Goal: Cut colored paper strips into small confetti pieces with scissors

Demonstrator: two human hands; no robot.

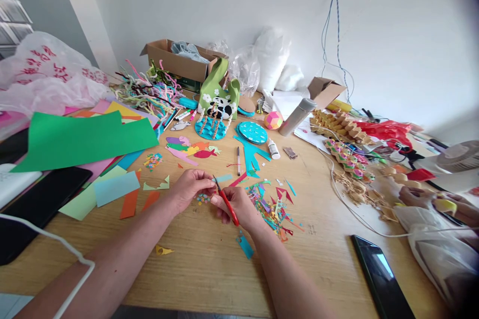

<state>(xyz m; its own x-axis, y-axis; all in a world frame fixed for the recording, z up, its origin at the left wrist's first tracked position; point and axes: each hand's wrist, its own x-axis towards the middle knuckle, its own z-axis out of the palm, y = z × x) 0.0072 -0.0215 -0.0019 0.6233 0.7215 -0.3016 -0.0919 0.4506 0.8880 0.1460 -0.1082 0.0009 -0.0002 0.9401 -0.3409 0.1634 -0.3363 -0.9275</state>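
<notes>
My right hand (235, 203) is closed around a small pair of red-handled scissors (226, 204), the dark blades pointing up and away from me. Close beside the blades, my left hand (193, 185) has its thumb and fingers pinched together; what is between them is too small to make out. Tiny coloured paper dots (203, 199) lie on the wooden table (194, 279) just under the hands. A pale blue paper strip (224, 178) rests behind the fingertips. Right of my right hand spreads a heap of colourful paper scraps (270, 209).
Coloured paper sheets (90, 137) cover the left side. Paper fish (204, 153), turquoise discs (251, 132), a grey bottle (298, 117) and a green panda bag (219, 94) stand farther back. A phone (379, 274) lies right, near a cable and another person's hands (417, 197).
</notes>
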